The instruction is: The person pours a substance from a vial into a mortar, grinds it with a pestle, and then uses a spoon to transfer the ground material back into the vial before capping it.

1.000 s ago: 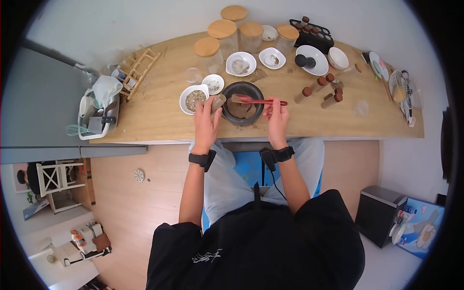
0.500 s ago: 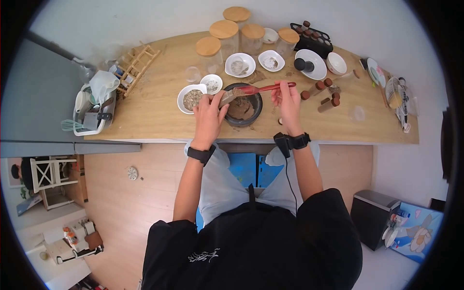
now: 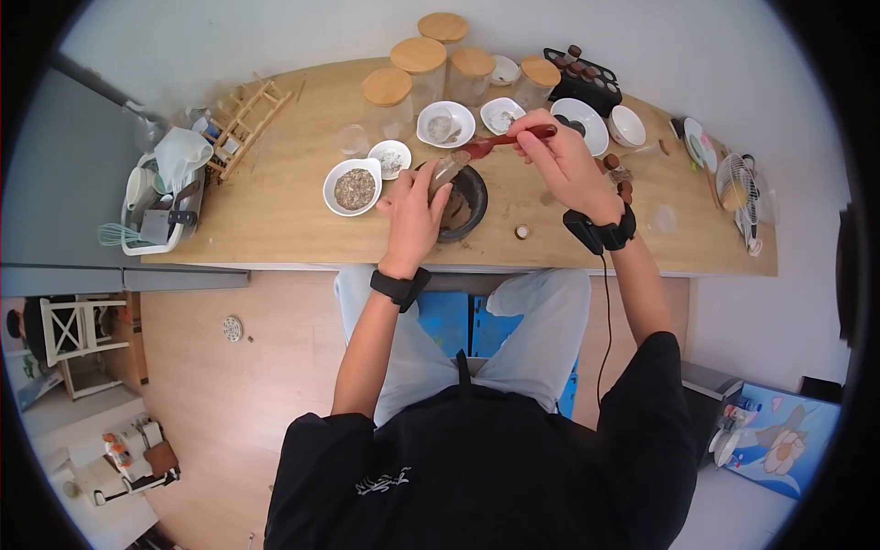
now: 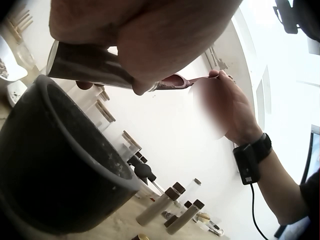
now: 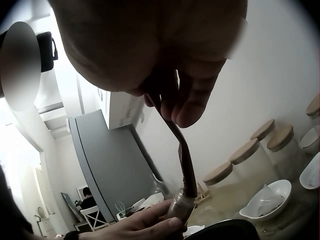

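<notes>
My left hand (image 3: 412, 220) grips a small glass vial (image 3: 446, 172) with brown powder in it. The vial tilts over the dark mortar (image 3: 478, 203), its mouth up and to the right. Between the fingers of my right hand (image 3: 573, 174) is the handle of a red spoon (image 3: 500, 143). In the right wrist view the spoon (image 5: 185, 165) reaches down to the mouth of the vial (image 5: 181, 206). Brown powder lies inside the mortar, partly hidden by the left hand. A small round cap (image 3: 522, 232) lies on the table right of the mortar.
Left of the mortar stand a white bowl of coarse grains (image 3: 354, 189) and a smaller white dish (image 3: 391, 159). Wooden-lidded jars (image 3: 419, 69) line the back. Several brown-capped vials are partly behind the right forearm. A dish rack (image 3: 170, 206) is at far left.
The right hand has risen and moved right and away from the body, bringing the spoon from inside the mortar to the vial's mouth. The left hand has brought the vial over the mortar.
</notes>
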